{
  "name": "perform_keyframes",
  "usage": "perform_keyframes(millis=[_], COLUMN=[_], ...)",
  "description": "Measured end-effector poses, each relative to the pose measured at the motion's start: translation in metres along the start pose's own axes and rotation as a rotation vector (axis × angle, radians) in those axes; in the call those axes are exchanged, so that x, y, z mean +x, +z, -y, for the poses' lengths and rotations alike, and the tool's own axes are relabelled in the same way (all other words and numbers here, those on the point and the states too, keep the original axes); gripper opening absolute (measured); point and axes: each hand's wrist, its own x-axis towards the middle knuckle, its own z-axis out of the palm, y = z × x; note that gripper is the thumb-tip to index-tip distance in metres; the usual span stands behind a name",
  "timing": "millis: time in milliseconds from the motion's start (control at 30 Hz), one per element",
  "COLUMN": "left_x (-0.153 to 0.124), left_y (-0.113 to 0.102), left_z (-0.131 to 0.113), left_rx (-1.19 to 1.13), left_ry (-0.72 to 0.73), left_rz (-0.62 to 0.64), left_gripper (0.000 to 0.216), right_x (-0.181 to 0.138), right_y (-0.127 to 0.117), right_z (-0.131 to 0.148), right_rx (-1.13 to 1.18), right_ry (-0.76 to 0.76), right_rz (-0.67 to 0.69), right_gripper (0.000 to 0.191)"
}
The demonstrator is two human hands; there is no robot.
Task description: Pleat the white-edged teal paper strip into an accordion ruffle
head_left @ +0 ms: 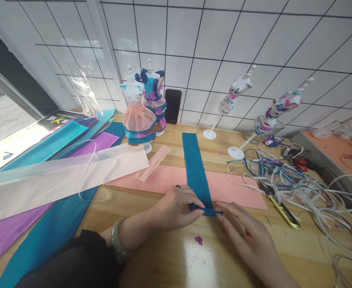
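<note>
A long teal fabric strip (195,166) lies across a pink sheet (163,180) on the wooden table (169,256). My left hand (176,210) pinches the strip's near end, which is folded over, with fingers closed. My right hand (243,232) presses and pinches the same folded end from the right. A green bangle (117,240) circles my left wrist above a dark sleeve.
Two dressed mini mannequins (139,116) and two tilted bare ones (236,96) stand at the back by a black phone (172,106). Sheer, purple and teal fabrics (43,180) spread on the left. Tangled ribbons (286,180) and yellow-handled scissors (284,212) lie to the right.
</note>
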Motion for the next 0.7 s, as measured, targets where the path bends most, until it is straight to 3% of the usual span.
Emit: perform_keyframes(millis=[467, 700], left_x=[0.0021, 0.0008], left_y=[-0.0033, -0.0013], left_z=[-0.0050, -0.0034], left_rx=[-0.252, -0.521], left_ry=[-0.319, -0.404], left_rz=[-0.035, -0.010], left_gripper=[0.015, 0.013], right_x=[0.0027, 0.0010], right_y=[-0.0014, 0.0022], right_z=[-0.0002, -0.0033], right_rx=[0.123, 0.204], right_ry=[0.202, 0.247], right_rz=[-0.044, -0.001], right_gripper=[0.016, 0.017])
